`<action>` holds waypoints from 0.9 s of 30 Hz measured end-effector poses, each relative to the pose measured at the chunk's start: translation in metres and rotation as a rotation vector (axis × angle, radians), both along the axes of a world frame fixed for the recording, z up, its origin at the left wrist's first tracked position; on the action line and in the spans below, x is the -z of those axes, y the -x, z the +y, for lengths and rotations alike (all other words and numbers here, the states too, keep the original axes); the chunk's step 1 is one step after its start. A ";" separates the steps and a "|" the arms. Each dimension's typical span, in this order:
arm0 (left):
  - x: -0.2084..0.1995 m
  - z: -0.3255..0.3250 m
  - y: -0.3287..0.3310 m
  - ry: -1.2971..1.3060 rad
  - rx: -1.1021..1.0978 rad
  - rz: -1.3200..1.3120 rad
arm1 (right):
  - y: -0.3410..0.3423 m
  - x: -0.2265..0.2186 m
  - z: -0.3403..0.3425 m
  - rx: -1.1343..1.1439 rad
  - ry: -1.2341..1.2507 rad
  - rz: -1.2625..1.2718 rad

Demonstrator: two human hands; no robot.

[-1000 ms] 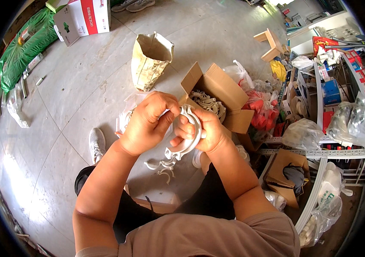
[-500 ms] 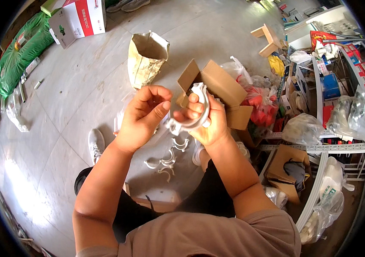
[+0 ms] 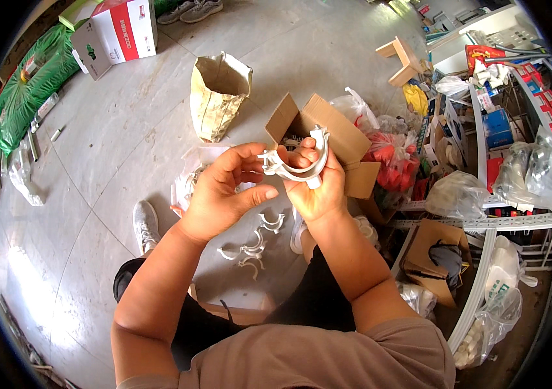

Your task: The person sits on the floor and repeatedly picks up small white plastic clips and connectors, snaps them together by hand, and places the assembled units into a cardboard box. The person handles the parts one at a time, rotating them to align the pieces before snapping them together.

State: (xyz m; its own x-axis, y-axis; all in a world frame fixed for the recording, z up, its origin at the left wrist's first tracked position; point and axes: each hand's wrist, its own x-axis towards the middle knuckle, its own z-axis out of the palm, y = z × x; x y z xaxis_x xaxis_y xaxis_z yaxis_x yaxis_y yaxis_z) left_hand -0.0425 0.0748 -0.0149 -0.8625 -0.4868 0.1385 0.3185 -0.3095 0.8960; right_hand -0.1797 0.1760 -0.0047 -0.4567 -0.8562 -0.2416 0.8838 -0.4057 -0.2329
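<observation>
Where behind clamp [image 3: 313,173]; right hand [image 3: 321,196] hidden

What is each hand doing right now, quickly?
Left hand: open, by one end of the white C-shaped pipe clamp; contact cannot be told.
Right hand: closed, holding that clamp.

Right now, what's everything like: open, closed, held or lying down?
Right hand: closed around the white clamp
White clamp: held, curved
Left hand: open, fingertips close to the clamp's end
Loose clamp pieces: lying on the floor
Cardboard box: flaps open
Paper sack: standing, top open
</observation>
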 end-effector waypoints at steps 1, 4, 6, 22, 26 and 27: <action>0.003 0.000 0.002 0.048 -0.031 0.000 | 0.000 0.002 0.001 -0.006 0.011 0.005; 0.006 -0.001 0.004 0.012 -0.078 -0.031 | -0.002 0.002 -0.001 -0.017 0.014 0.047; 0.003 -0.003 0.004 -0.048 -0.111 -0.044 | -0.007 -0.002 -0.004 -0.014 -0.028 0.113; 0.009 -0.020 0.009 0.003 -0.225 -0.220 | -0.003 0.006 -0.001 -0.009 -0.045 0.676; 0.013 -0.021 0.009 0.155 -0.261 -0.258 | -0.002 -0.002 0.003 -0.057 -0.169 1.052; 0.012 -0.022 0.008 0.193 -0.294 -0.263 | -0.003 -0.005 0.004 -0.091 -0.194 1.078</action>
State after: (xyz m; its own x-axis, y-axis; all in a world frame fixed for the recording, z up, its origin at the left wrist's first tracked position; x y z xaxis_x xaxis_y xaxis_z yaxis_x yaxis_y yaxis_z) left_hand -0.0507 0.0528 -0.0273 -0.7091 -0.7037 0.0450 0.1210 -0.0585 0.9909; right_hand -0.1771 0.1797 -0.0001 -0.4464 -0.8878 0.1124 0.2026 -0.2226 -0.9536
